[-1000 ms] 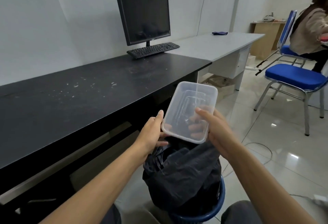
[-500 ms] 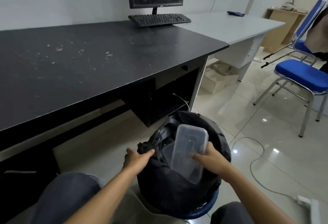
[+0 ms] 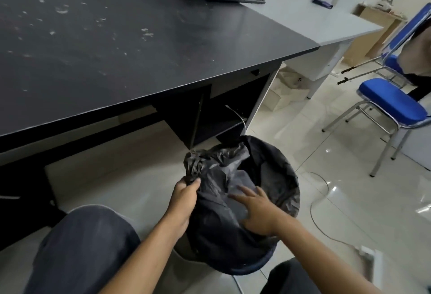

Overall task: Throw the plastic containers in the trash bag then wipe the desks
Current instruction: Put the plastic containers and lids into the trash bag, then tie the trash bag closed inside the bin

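The left hand (image 3: pixel 184 197) grips a bunched fold of the black bag (image 3: pixel 210 168) at its near left edge, holding the mouth up. The right hand (image 3: pixel 258 212) lies spread, fingers straight, on the container (image 3: pixel 243 179), which sits tilted just inside the mouth rather than deep down. From here I would worry that a corner of the container snags a fold and stays perched there, or tears the thin film if pressed hard. If the left hand's hold slips, the bag may slump into the bin (image 3: pixel 247 269) and close over. The dark worktop (image 3: pixel 163 44) is far left, its white specks (image 3: pixel 147 34) not yet wiped.
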